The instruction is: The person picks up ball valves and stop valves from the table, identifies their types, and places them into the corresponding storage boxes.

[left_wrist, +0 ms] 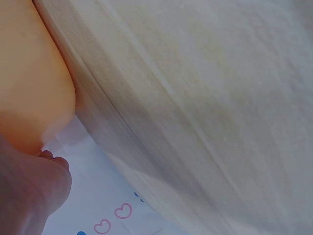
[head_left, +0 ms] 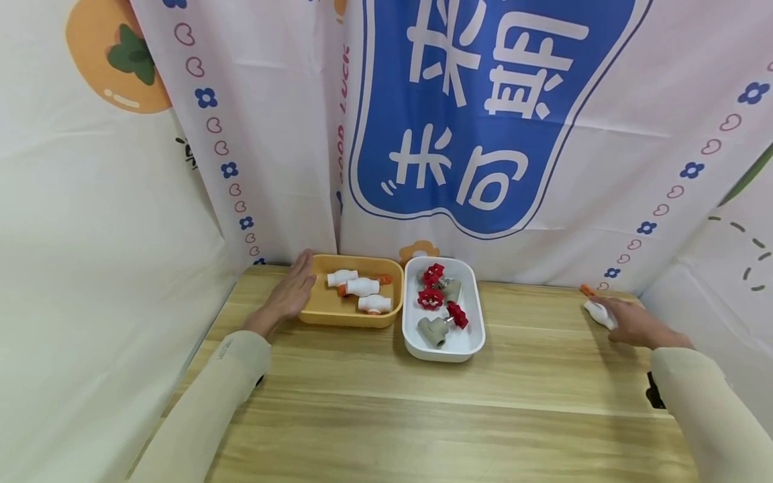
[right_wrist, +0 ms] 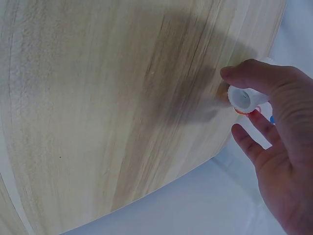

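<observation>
My left hand (head_left: pixel 290 295) lies with straight fingers along the left side of a yellow tray (head_left: pixel 347 321), which holds several white ball valves (head_left: pixel 362 288) with orange handles. In the left wrist view, part of that hand (left_wrist: pixel 36 188) shows beside the tray wall (left_wrist: pixel 34 83). Far to the right, my right hand (head_left: pixel 640 324) pinches another white ball valve (head_left: pixel 598 313) near the table's back edge. The right wrist view shows this valve's round open end (right_wrist: pixel 242 100) between thumb and fingers, with a bit of orange below it.
Next to the yellow tray stands a white tray (head_left: pixel 443 356) with several grey valves that have red handwheels (head_left: pixel 431 298). Both trays sit at the back of the wooden table (head_left: pixel 423 416), close to a printed curtain (head_left: pixel 290 168). White cloth (head_left: pixel 90 302) also hangs along the sides.
</observation>
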Demonstrator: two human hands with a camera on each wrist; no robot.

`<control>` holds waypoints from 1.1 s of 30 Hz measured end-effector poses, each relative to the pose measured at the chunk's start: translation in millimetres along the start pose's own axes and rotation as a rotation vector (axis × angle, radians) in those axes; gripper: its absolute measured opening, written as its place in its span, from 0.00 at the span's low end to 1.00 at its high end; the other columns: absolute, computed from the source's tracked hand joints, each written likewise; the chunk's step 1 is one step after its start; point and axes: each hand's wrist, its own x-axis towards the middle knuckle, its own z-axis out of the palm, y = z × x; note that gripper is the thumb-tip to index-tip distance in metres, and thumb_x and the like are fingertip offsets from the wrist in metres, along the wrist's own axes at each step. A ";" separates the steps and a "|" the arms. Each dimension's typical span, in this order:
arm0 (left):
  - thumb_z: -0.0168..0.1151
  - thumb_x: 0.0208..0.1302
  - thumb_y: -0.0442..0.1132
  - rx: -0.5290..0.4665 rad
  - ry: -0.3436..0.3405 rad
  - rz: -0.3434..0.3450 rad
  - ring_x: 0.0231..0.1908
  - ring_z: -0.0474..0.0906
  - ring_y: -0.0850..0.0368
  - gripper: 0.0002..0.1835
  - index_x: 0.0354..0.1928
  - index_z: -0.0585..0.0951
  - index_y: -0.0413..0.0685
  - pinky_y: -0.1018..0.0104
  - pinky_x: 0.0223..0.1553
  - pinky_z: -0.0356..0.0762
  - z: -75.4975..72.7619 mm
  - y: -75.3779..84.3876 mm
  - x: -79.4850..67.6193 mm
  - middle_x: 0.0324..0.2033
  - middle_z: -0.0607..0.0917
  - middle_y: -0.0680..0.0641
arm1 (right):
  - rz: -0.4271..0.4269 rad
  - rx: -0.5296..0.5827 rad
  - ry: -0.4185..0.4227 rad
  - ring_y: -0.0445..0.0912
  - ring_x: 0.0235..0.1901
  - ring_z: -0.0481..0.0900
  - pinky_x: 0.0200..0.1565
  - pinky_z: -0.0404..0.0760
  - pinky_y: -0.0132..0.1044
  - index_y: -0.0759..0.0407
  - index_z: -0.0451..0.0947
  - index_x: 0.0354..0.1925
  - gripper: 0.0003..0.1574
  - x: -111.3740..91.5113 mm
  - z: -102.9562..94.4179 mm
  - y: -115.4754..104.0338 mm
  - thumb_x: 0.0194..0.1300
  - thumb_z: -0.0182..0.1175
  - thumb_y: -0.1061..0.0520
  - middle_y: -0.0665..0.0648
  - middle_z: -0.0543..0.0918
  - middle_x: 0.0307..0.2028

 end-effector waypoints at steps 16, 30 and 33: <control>0.30 0.87 0.43 -0.001 -0.006 0.006 0.84 0.29 0.41 0.34 0.83 0.35 0.35 0.45 0.83 0.32 0.4 -1.8 1.1 0.85 0.33 0.39 | -0.001 -0.039 0.066 0.68 0.47 0.81 0.50 0.80 0.67 0.78 0.69 0.67 0.52 8.2 3.6 -7.3 0.51 0.79 0.54 0.83 0.78 0.56; 0.27 0.87 0.47 -0.003 0.003 -0.007 0.84 0.30 0.42 0.34 0.83 0.36 0.36 0.44 0.83 0.34 1.1 -0.8 -0.3 0.85 0.34 0.41 | -0.024 0.016 0.088 0.58 0.41 0.81 0.44 0.80 0.53 0.80 0.68 0.66 0.54 10.9 10.5 -6.1 0.53 0.82 0.51 0.78 0.82 0.53; 0.27 0.87 0.47 -0.010 0.008 -0.001 0.84 0.30 0.41 0.34 0.83 0.36 0.35 0.45 0.84 0.34 0.3 -0.4 -0.5 0.85 0.34 0.40 | -0.017 0.023 0.092 0.60 0.41 0.81 0.44 0.80 0.55 0.81 0.67 0.67 0.55 12.2 11.9 -4.3 0.54 0.81 0.50 0.81 0.81 0.53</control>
